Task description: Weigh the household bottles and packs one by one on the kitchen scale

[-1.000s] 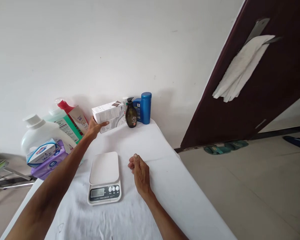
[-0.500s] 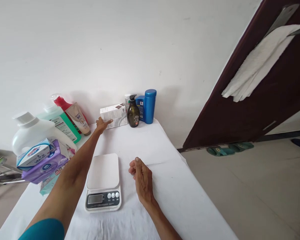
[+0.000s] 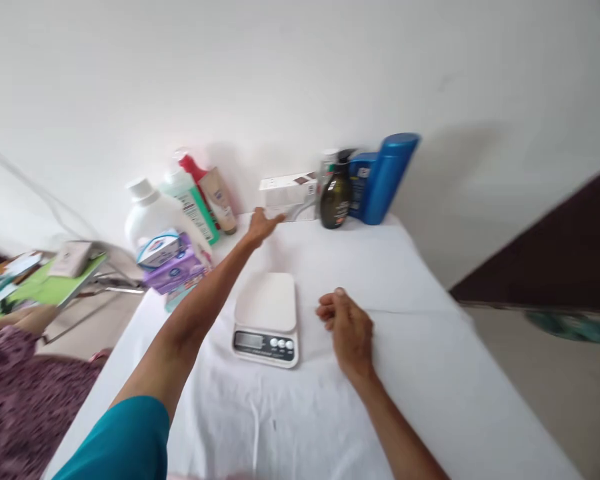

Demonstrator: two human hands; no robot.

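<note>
White box (image 3: 287, 195) at plain wall, left hand (image 3: 260, 225) open beside it, white-clothed table (image 3: 430, 373), right hand (image 3: 347, 327) loosely curled, empty.

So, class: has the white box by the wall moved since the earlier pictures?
Yes. The white box went from held up to resting on the table, left of the dark pump bottle.

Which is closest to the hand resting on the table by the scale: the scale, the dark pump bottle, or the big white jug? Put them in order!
From the right hand, in the head view:
1. Kitchen scale, just to its left on the white cloth.
2. Dark pump bottle, farther back by the wall.
3. Big white jug, far left at the table's back corner.
</note>
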